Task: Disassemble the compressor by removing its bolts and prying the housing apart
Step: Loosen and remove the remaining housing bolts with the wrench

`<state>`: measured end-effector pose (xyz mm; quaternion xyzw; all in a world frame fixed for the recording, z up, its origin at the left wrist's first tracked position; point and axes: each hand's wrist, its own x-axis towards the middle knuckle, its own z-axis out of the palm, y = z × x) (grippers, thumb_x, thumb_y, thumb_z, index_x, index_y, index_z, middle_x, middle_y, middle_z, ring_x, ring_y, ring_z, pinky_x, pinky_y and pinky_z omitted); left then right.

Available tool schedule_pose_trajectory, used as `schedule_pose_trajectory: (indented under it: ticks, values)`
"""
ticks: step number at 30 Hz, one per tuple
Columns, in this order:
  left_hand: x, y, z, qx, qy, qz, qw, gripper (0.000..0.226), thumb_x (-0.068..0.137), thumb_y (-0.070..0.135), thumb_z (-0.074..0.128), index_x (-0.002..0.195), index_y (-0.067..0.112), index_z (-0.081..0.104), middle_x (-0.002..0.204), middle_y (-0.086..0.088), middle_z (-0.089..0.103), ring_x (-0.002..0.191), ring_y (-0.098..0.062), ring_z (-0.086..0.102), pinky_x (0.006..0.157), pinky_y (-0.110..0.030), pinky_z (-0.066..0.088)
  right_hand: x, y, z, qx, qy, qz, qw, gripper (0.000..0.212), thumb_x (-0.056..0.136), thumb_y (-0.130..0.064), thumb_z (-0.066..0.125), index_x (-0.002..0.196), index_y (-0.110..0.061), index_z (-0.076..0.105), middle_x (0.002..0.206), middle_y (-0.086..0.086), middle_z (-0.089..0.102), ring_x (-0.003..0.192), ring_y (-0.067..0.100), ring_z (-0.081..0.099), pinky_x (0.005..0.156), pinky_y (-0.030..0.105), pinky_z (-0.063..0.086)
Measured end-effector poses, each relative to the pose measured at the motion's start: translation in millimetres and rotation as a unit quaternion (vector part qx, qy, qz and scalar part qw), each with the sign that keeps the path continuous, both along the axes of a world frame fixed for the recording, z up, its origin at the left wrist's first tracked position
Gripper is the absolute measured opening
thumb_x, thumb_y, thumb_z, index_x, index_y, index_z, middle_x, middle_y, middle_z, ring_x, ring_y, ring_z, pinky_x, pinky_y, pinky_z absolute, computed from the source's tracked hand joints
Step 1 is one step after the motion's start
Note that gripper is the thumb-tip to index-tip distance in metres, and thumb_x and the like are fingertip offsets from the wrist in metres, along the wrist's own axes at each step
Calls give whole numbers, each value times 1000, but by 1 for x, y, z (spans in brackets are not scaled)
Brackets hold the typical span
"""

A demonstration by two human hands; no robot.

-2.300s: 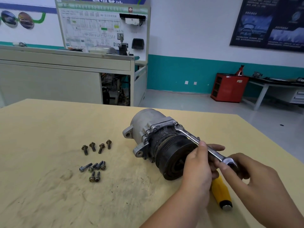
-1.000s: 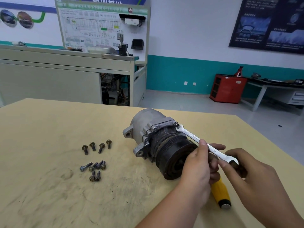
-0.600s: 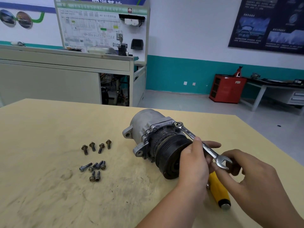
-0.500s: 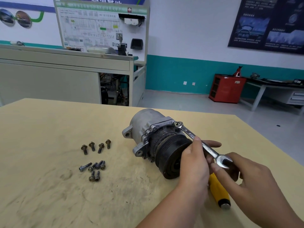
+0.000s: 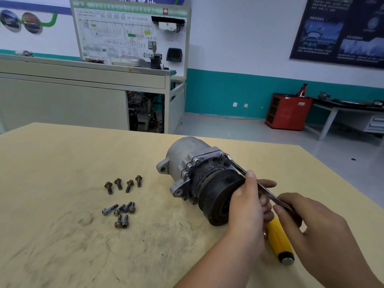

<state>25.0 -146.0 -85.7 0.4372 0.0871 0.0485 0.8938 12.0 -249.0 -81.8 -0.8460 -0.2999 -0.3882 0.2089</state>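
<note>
While on compressor, wrench in hand.

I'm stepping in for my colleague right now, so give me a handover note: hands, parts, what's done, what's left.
Left hand: against the pulley, thumb and fingers round the wrench shank.
Right hand: pinches the wrench's near end.
Compressor lies on the table; wrench head at its flange corner. Yellow-handled screwdriver lies beneath the hands.
Done: ten loose bolts on the table.
Left: finish this corner, then pry the housing, which is closed.
</note>
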Motion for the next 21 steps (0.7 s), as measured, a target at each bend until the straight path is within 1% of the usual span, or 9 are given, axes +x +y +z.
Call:
schedule_pose_trajectory:
  ticks: [2,5,7,9,11,14,18,20,21]
  values:
    - [0,2,-1,3,-8,2,1000,49,101,38,41,67,11,64,41,9,27,37,-5,22,41,-18,18,3,-1,-3,-3,-30,5,1000,31,82,-26,44,77,-7,68,54,-7,42,66,21,40,55,23,32]
    - [-1,1,-3,15,-17,6,1000,40,97,36,50,68,12,64,45,7,34,40,-6,26,42,-17,21,7,-4,-6,-17,-54,-8,998,35,83,-26,44,79,-4,71,53,4,53,51,20,49,56,29,33]
    - [-2,0,-4,28,-20,8,999,37,97,33,52,69,14,66,46,8,36,40,-6,27,42,-16,24,6,-6,-5,-21,-44,-13,999,34,83,-25,45,79,-5,72,53,6,54,46,26,52,56,30,34]
    - [-2,-1,-4,40,-14,8,999,39,100,31,47,71,15,68,44,9,38,38,-4,29,41,-15,27,4,-7,-5,0,5,-15,1000,23,80,-25,54,79,-9,71,53,2,54,50,15,49,57,24,35]
    - [-1,-1,-4,55,-2,5,998,42,102,31,42,74,18,70,43,10,40,38,-3,32,41,-14,29,2,-7,-4,42,65,-5,997,8,78,-24,65,75,-17,67,54,-4,52,64,14,48,58,15,36]
    - [-1,-3,-5,31,-7,-8,999,45,103,31,39,76,17,72,44,9,40,45,-6,32,44,-15,28,4,-9,-3,82,123,0,989,19,80,-16,72,71,-25,58,51,-4,50,73,2,50,60,7,36]
    - [0,-5,-4,1,-21,-12,1000,47,103,31,40,70,15,70,46,6,40,48,-8,31,45,-17,26,2,-7,1,66,102,-10,992,20,78,-8,73,73,-19,58,50,-9,45,70,-1,48,60,2,33]
    - [-1,-4,-4,15,-30,-7,999,49,102,31,42,62,17,67,46,5,40,45,-8,30,44,-17,25,0,-4,4,45,57,-8,997,11,80,-12,68,74,-17,60,54,-12,46,68,4,45,62,0,31]
    - [-1,-3,-4,30,-32,-4,999,51,101,32,44,57,20,66,47,5,40,44,-7,30,44,-17,25,0,-4,5,31,30,-11,999,3,77,-14,65,76,-15,62,57,-12,49,66,6,44,61,1,33]
